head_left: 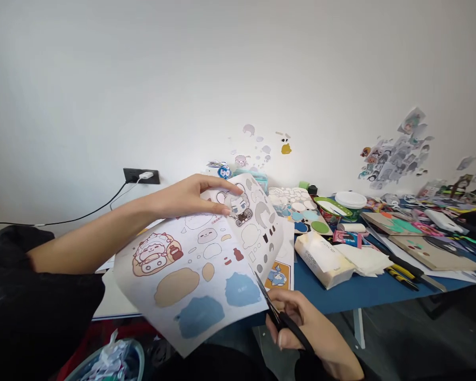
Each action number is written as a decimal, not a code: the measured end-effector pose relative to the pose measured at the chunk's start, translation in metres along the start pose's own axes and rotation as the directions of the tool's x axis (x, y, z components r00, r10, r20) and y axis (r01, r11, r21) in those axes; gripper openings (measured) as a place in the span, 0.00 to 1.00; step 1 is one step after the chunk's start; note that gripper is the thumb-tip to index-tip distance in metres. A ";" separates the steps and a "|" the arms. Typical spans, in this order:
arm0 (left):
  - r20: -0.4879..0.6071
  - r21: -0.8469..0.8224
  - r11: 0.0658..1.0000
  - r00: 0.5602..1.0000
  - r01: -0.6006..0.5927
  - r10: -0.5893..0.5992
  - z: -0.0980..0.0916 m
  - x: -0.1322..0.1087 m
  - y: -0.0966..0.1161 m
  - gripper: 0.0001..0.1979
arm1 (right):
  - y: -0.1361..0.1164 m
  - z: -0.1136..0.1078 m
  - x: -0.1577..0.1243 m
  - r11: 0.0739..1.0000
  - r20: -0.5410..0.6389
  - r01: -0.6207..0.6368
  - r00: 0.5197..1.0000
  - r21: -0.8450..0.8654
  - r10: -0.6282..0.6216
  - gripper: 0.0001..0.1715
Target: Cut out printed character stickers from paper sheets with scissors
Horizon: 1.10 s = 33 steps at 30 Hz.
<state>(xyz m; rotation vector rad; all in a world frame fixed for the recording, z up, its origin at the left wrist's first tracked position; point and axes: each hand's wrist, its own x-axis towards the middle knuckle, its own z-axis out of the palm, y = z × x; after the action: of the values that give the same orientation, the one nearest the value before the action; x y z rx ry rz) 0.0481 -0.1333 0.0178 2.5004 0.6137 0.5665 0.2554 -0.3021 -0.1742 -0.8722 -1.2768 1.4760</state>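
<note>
A large printed sheet of paper (218, 238) with cartoon figures and coloured shapes is held up over the table edge, creased down its middle. My left hand (198, 196) grips its upper part, thumb and fingers closed on the paper near a grey-haired figure. My right hand (297, 323) is wrapped round the black handles of a pair of scissors (280, 315). The scissor blades point up and left and meet the sheet's lower right edge, just right of a blue shape. Part of the blades is hidden by the paper.
On the blue table (325, 299) lie a tissue pack (323, 259), a box cutter (402, 269), cardboard pieces (436, 251) and a white-lidded tub (351, 200). A bin (140, 357) of paper scraps stands below left. Cut-outs (394, 159) cling to the wall; a socket (143, 175) holds plugs.
</note>
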 end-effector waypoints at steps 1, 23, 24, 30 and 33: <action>0.036 -0.017 1.000 0.999 0.001 0.000 0.000 0.001 -0.004 0.18 | -0.005 -0.002 0.001 1.000 0.023 -0.011 1.000 -0.005 0.011 0.32; 0.154 -0.039 0.996 0.985 0.079 -0.072 0.008 -0.007 -0.001 0.16 | -0.009 0.023 0.009 0.995 -0.002 0.077 0.997 0.070 -0.077 0.32; 0.156 -0.041 0.997 0.986 0.071 -0.064 0.008 -0.007 -0.001 0.16 | -0.008 0.025 0.008 0.993 -0.005 0.087 0.996 0.080 -0.087 0.31; 0.140 -0.039 0.999 0.990 0.036 -0.031 0.008 -0.008 -0.001 0.15 | -0.011 0.027 0.003 0.991 0.001 0.114 0.993 0.064 -0.114 0.30; 0.153 -0.036 0.999 0.988 0.011 -0.005 0.007 -0.008 0.000 0.15 | -0.014 0.027 0.002 0.995 -0.005 0.097 0.995 0.026 -0.097 0.29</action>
<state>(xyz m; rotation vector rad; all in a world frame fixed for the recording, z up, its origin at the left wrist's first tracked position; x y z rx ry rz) 0.0446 -0.1396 0.0102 2.4777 0.5495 0.3749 0.2322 -0.3085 -0.1554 -0.7851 -1.2769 1.4106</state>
